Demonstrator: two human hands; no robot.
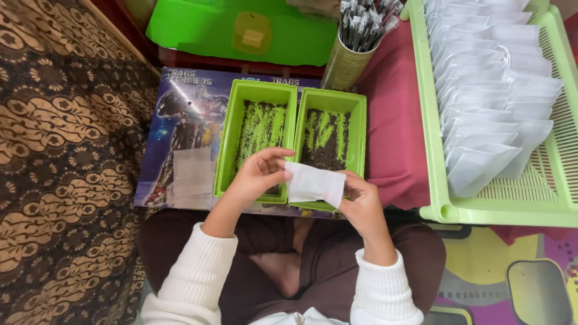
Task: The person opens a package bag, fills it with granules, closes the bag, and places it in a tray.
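Partly hidden, the small white pouch [314,184] has both ends covered by fingers — its contents cannot be made out. It looks flat, pale and slightly creased, held over the near edge of two green trays [355,129] of dark granules. Left hand [257,176] pinches one end, right hand [360,198] grips the other — both closed on it.

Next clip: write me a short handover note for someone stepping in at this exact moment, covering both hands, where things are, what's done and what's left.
Left hand and right hand: both pinch one small white sachet, held above two green trays of dark granules.
Done: many white sachets lie stacked in the light green basket at right.
Left: the held sachet is not yet in the basket. A flat white piece lies left of the trays.
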